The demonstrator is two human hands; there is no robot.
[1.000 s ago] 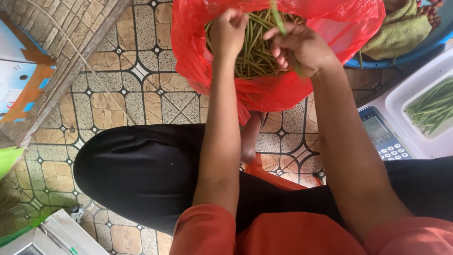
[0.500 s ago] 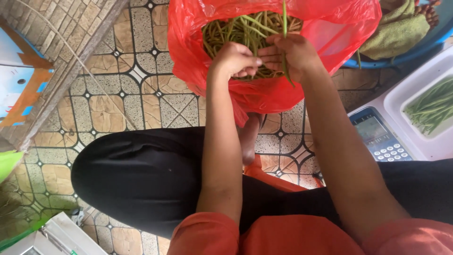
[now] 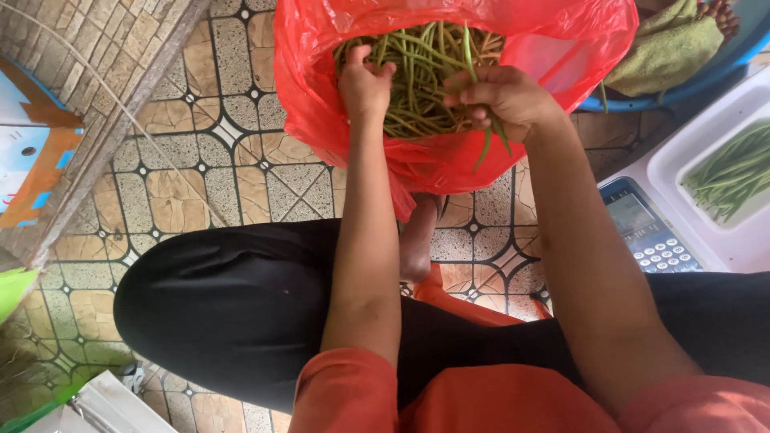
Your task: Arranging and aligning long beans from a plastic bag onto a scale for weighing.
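Observation:
A red plastic bag [image 3: 321, 96] stands open on the tiled floor, filled with long green beans [image 3: 417, 72]. My left hand [image 3: 365, 80] reaches into the bag, its fingers closed among the beans at the left side of the pile. My right hand [image 3: 501, 100] is at the bag's right edge and grips a few long beans that hang down over the rim. Both forearms stretch forward over my black-trousered knees.
A white weighing scale [image 3: 706, 216] with a keypad stands at the right, its tray holding more green beans [image 3: 734, 168]. A blue basin [image 3: 706, 72] with green cloth sits at the top right. A brick wall edge [image 3: 96, 120] runs along the left.
My left hand has moved from the bag's near rim deeper into the beans. My right hand has shifted right and pulled a few beans over the rim.

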